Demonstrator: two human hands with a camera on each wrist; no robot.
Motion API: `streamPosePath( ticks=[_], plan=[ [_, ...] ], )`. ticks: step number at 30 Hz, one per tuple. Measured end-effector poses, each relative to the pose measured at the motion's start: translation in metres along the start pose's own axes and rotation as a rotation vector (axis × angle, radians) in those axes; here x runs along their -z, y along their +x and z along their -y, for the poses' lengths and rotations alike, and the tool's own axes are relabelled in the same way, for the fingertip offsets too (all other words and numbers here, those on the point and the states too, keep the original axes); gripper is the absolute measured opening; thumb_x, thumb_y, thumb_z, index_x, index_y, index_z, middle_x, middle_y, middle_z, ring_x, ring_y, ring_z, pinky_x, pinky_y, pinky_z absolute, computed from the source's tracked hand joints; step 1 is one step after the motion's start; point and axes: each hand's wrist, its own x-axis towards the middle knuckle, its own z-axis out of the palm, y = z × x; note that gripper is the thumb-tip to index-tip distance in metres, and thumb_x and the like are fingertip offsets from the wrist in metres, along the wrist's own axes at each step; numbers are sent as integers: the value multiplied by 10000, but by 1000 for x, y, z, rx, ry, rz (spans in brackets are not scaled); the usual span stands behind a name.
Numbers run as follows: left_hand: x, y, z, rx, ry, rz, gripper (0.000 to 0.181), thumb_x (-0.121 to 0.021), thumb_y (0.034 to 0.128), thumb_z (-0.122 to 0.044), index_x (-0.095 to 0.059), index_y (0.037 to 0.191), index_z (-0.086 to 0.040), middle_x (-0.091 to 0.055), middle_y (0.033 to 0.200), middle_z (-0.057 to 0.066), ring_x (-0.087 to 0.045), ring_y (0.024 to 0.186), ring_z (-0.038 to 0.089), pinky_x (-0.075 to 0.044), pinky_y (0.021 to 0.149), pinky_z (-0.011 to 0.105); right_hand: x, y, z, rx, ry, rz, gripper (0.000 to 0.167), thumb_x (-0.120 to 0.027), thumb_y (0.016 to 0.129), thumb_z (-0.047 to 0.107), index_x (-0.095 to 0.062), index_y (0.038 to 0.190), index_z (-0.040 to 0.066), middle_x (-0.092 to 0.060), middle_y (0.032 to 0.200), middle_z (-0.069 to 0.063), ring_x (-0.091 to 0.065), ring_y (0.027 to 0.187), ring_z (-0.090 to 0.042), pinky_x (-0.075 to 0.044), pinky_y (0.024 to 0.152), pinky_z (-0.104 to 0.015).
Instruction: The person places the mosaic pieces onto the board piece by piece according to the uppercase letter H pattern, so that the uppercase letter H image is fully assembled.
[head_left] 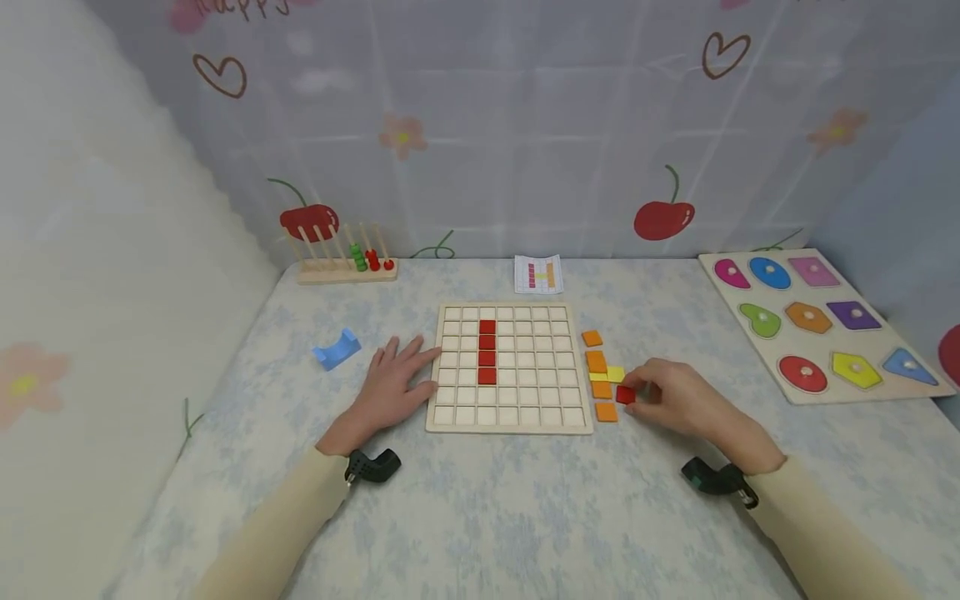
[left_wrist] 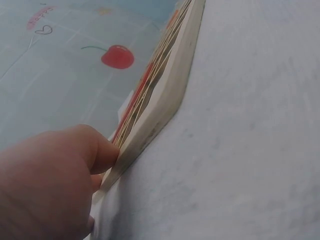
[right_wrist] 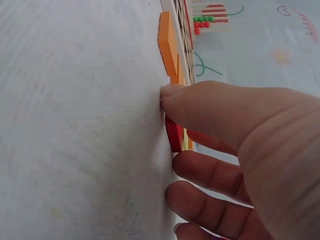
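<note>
Table [head_left: 525,500] w/ pale blue blotchy cover carries everything. Biggest item: shape puzzle board [head_left: 761,350], far R, knobbed pcs in it. Next, grid board [head_left: 510,429] in the middle; four red tiles [head_left: 487,342] sit in a vertical run, 3rd col from its L side.

L hand [head_left: 390,379] is beside the board's L edge, fingers spread, clenching nothing; thumb and index touch the rim. Good spot for steadying, I'd say: light sideways pressure is prob. enough, no need to squeeze.

R hand [head_left: 671,396] is off the board's R side, thumb + index pinching the loose red tile [head_left: 626,395], other fingers loosely bent behind, near the tabletop per R wrist view.

Peg rack [head_left: 348,275] w/ green & red beads is back L. Pattern card [head_left: 538,275] lies flat behind the board, its cells too small to read w/ certainty. Blue curved pc [head_left: 337,349] is L of the L hand.

Smallest: orange tiles [head_left: 607,412] in a rough line btwn board and R hand, yellow tiles [head_left: 616,374] among them, just beside the red one.

Handling, my judgement: hold the tile by opp. edges, fingertips only, so its underside is free; lift straight up, don't drag, or the neighbours could get knocked. Keep the tile level, spare fingers clear.
</note>
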Motion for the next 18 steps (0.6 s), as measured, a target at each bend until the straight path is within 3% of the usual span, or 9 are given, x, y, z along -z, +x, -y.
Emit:
streamPosePath(
  ticks=[18],
  plan=[
    [-1,3,2,7,1,11,570,-561,999,-332,-485,1540,-171,-284,1673,186,-65,1566,510,-67,1220,714,-2,2,-5,22,13,-2,248,-848,808,132,-778,1044,97,-669,888,37,-485,712,-74,-454,611,-201]
  ],
)
